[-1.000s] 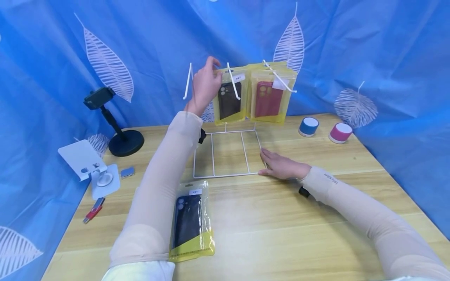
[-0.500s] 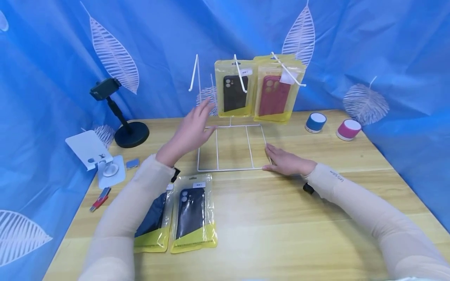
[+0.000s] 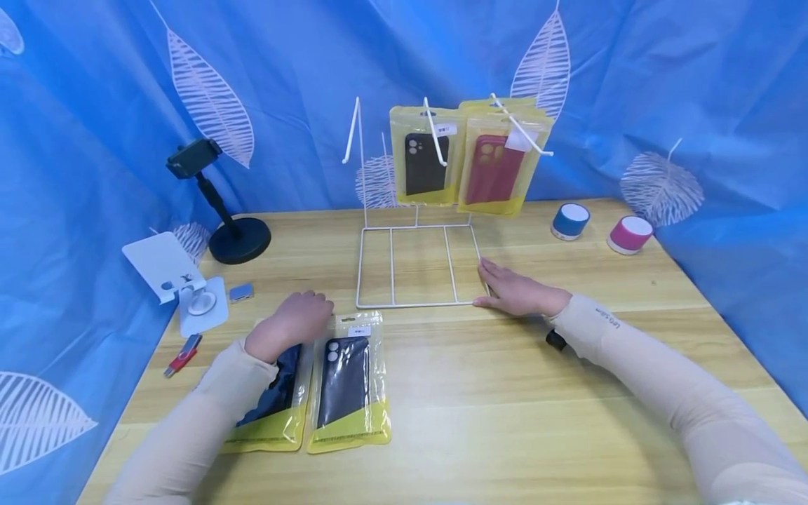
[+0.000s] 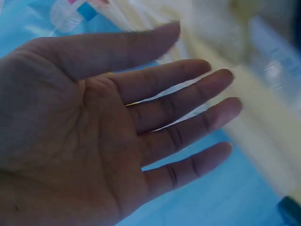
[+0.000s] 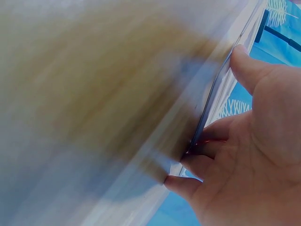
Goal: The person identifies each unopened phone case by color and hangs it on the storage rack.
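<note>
In the head view my left hand (image 3: 297,321) is over the top of a bagged dark phone case (image 3: 278,393), hiding part of it. The left wrist view shows this hand's palm (image 4: 103,122) with fingers extended and nothing in them. Beside that bag lies a second packaged black phone case (image 3: 344,382). My right hand (image 3: 519,291) rests at the front right corner of a white wire display rack (image 3: 393,266), thumb and fingertips against its base wire (image 5: 214,89). From the rack's prongs hang a bagged black case (image 3: 426,165) and bagged red case (image 3: 495,172), with more yellow bags behind.
A black phone holder (image 3: 240,240) stands at the back left, near a white folding stand (image 3: 167,263). A small blue item (image 3: 241,292) and a red USB stick (image 3: 182,356) lie nearby. Blue (image 3: 570,221) and pink (image 3: 629,235) round speakers stand at the back right. The rack's left prong (image 3: 351,133) is bare.
My left hand has let go of the hanging black case bag, drawn back from the rack and come down over the left bag on the table. My right hand has stayed at the rack's corner.
</note>
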Available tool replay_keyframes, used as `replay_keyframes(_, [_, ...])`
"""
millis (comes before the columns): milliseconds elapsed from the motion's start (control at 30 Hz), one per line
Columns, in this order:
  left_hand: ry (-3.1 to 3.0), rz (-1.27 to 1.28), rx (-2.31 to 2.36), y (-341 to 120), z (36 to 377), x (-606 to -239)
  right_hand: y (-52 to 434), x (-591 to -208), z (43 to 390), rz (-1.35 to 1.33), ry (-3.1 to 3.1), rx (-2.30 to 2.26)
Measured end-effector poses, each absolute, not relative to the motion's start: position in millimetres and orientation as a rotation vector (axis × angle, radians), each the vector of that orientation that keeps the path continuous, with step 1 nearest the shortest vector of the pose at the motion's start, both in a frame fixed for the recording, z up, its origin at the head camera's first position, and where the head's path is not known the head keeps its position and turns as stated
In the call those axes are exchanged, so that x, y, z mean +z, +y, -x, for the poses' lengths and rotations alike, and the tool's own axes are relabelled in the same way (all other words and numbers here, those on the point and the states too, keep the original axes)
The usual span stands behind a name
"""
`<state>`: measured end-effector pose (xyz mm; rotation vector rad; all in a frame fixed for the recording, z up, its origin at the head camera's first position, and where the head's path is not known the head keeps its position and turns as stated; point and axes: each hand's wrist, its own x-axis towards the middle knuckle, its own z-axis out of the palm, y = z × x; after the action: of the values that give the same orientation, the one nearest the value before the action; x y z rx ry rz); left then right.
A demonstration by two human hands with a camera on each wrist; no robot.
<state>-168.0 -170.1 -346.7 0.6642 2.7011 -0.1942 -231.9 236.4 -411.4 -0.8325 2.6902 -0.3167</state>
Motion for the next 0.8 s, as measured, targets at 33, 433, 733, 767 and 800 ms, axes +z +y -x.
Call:
replay_keyframes(33, [2.706, -0.641, -0.171, -170.7, 167.8, -349.5, 236.6, -411.5, 232.2, 0.833, 2.693, -0.315])
replay_keyframes(433, [2.791, -0.61, -0.085, -175.2, 171.5, -373.3, 235.2, -411.7, 233.1, 0.843, 2.681, -0.328])
replay_keyframes(733, [2.87, -0.668, 0.227, -182.9, 166.1, -357.9, 236.5, -410.9, 231.8, 0.838, 2.693, -0.322])
replay_keyframes(767, [2.889, -0.667, 0.286, -182.4, 164.2, -354.2, 236.7, -410.9, 231.7, 0.84, 2.694, -0.319])
replay_keyframes(800, [2.906, -0.666, 0.356, -182.2, 162.3, -350.1, 236.9, -410.9, 231.6, 0.843, 2.695, -0.318])
